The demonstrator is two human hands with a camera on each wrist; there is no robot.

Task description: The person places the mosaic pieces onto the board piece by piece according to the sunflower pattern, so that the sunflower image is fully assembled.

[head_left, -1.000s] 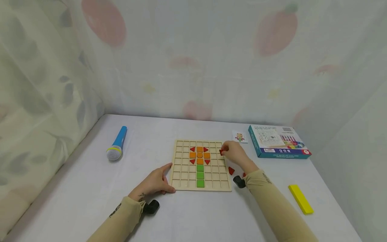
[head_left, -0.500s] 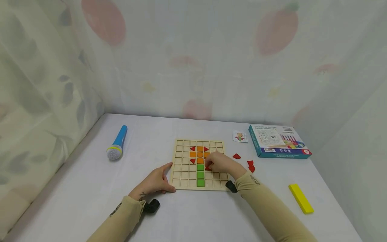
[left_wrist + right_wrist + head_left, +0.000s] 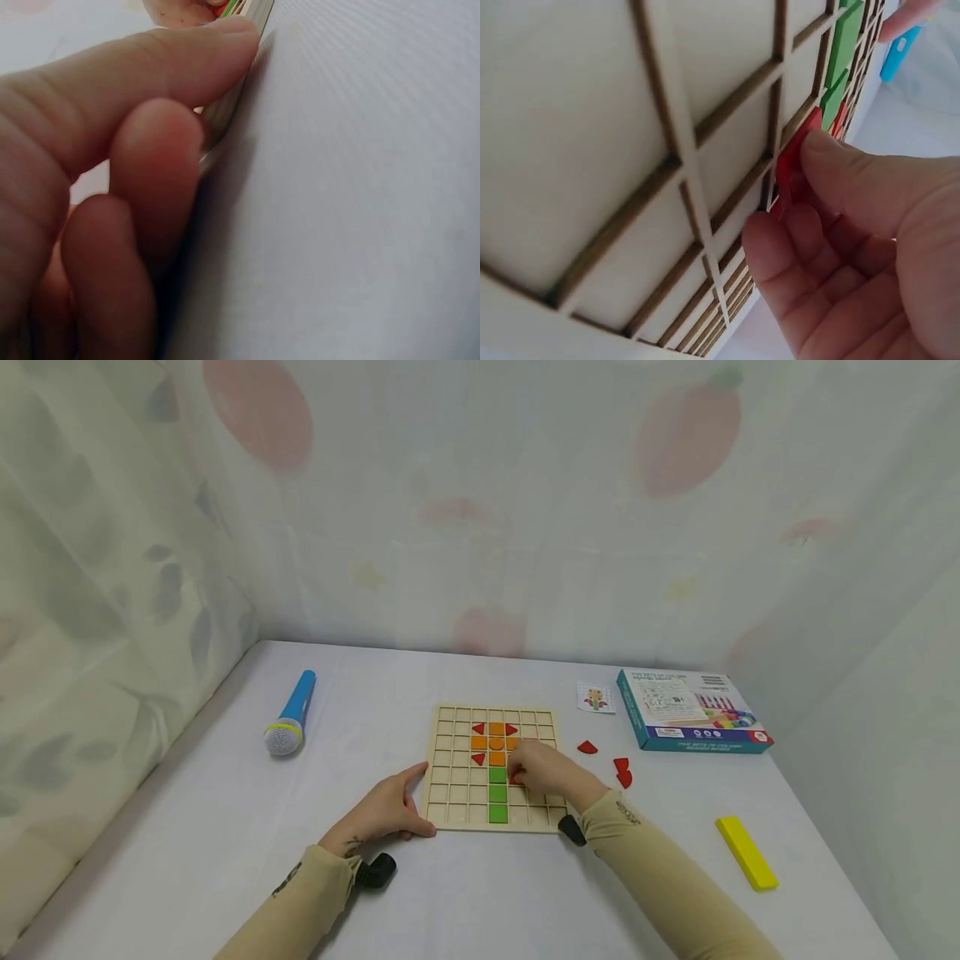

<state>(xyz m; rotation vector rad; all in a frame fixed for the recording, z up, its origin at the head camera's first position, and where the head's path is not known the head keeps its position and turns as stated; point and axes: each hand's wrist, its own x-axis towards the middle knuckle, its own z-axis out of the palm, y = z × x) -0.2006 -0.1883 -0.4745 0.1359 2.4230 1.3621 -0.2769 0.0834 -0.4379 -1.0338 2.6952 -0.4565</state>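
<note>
My left hand (image 3: 378, 814) rests at the wooden grid board's (image 3: 459, 814) front left corner, index finger along the left side and thumb at the front. Up close in the left wrist view, the thumb (image 3: 225, 52) touches the board's edge, other fingers bent beneath. With thumb and fingers my right hand (image 3: 551, 770) pinches a red tile (image 3: 799, 154) low over a cell right of the green tiles (image 3: 498, 794); its outline is partly covered. Further up the board, orange tiles (image 3: 497, 728) form a cross, with red triangles (image 3: 478, 760) at its corners; the lower right one is hidden.
Right of the board lie loose red pieces (image 3: 587, 747), a small pattern card (image 3: 596, 698) and a teal-sided game box (image 3: 697, 714). A yellow bar (image 3: 746, 853) is at the front right. A blue toy microphone (image 3: 296, 706) lies at the left.
My right hand has moved left and nearer from the board's right edge to the cells beside the green column, with a red tile. The left hand has stayed put.
</note>
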